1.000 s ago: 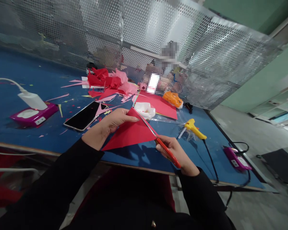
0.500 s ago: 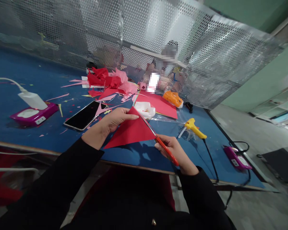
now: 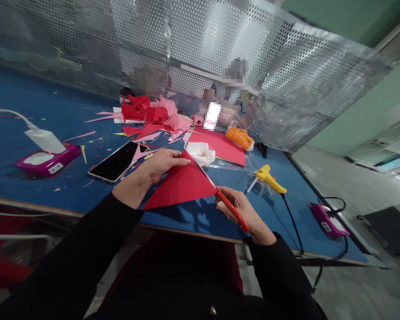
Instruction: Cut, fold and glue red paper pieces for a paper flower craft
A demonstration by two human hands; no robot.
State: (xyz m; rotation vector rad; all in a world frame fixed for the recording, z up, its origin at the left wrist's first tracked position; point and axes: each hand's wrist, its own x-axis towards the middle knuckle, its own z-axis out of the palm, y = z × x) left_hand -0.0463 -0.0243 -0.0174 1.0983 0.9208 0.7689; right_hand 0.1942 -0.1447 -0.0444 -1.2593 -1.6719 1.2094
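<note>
A triangular sheet of red paper (image 3: 183, 184) is pinched near its top corner by my left hand (image 3: 163, 166), thumb on the near face. My right hand (image 3: 240, 211) grips scissors (image 3: 231, 206) with orange-red handles. Their blades lie along the paper's right edge and point up toward my left fingertips. How far the blades are apart, I cannot tell. Just behind the paper sits crumpled white tissue or a small white wrapper (image 3: 202, 154). A dark-screened phone (image 3: 115, 162) lies left of my left hand, with pink paper scraps on its corner.
Red and pink paper scraps (image 3: 153, 111) are heaped at the back, near a flat red sheet (image 3: 220, 144) and an orange packet (image 3: 240, 137). A yellow glue gun (image 3: 270, 178) with a black cord lies right. Purple power sockets (image 3: 48, 160) stand left and right. Behind is a perforated metal screen (image 3: 200, 49).
The scissors and my right hand have shifted very slightly, and the paper's lower edge has tilted a little. Both hands keep their hold.
</note>
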